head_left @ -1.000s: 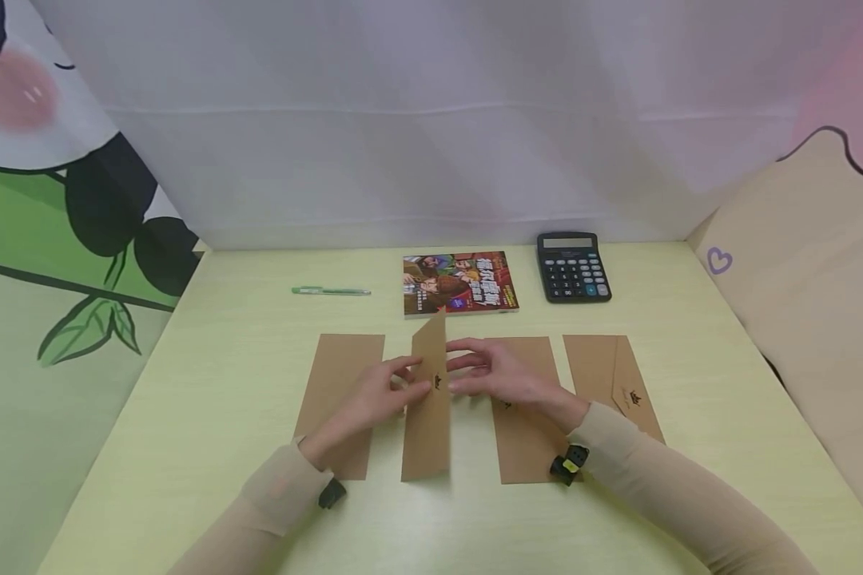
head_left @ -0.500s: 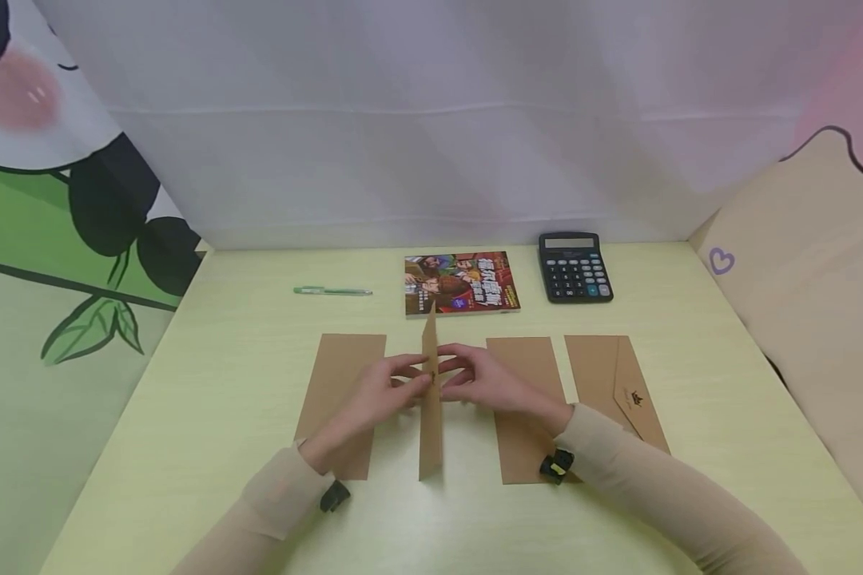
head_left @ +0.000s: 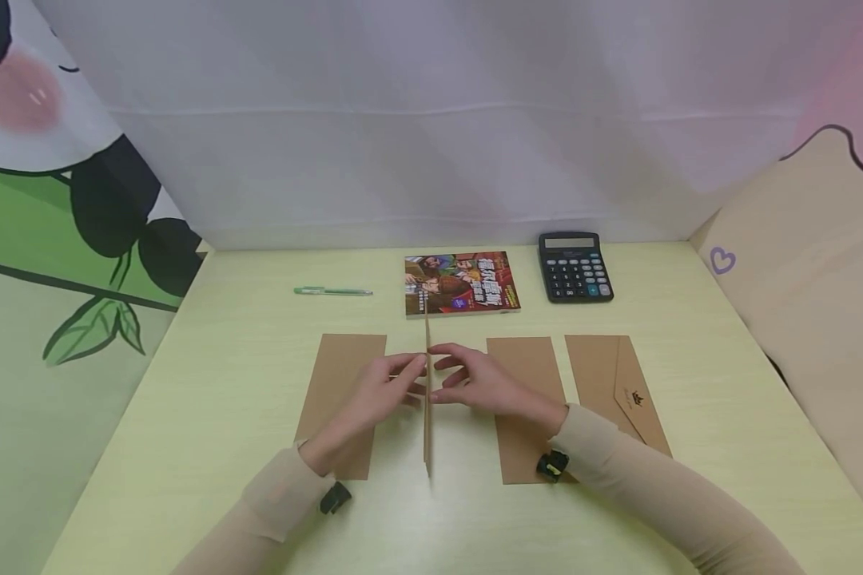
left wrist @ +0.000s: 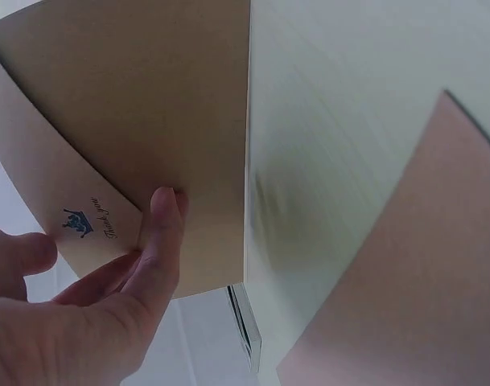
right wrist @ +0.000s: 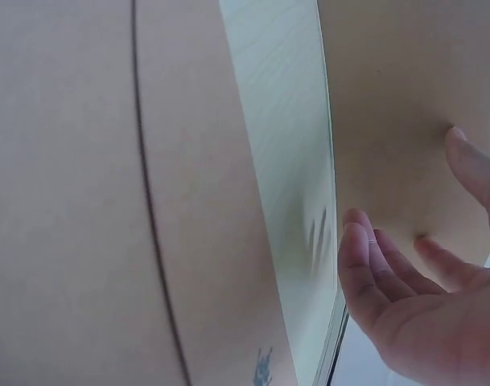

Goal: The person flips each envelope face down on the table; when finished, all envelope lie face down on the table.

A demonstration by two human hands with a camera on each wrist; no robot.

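A brown paper envelope (left wrist: 188,104) stands on its long edge close over the table, between both hands. Its flap side, printed with a crown and "Thank you", faces left. Fingertips of my left hand (head_left: 384,391) rest against that side, with the thumb at the envelope's top edge in the left wrist view. On the plain side, fingertips of my right hand (head_left: 485,382) touch the paper, and its other fingers are off it in the right wrist view. From the head view the envelope appears almost edge-on. No left fingers show on the plain side.
A brown envelope (head_left: 345,359) lies flat at left, partly under the left forearm. Two more lie at right: one envelope (head_left: 521,367) beneath the right wrist, and a flap-up envelope (head_left: 593,367) beyond it. Behind are a green pen (head_left: 331,291), a book (head_left: 467,279) and a calculator (head_left: 575,267).
The standing envelope has turned from showing its printed side to nearly edge-on in the head view. My right hand has shifted left with it; the left hand has stayed almost in place.
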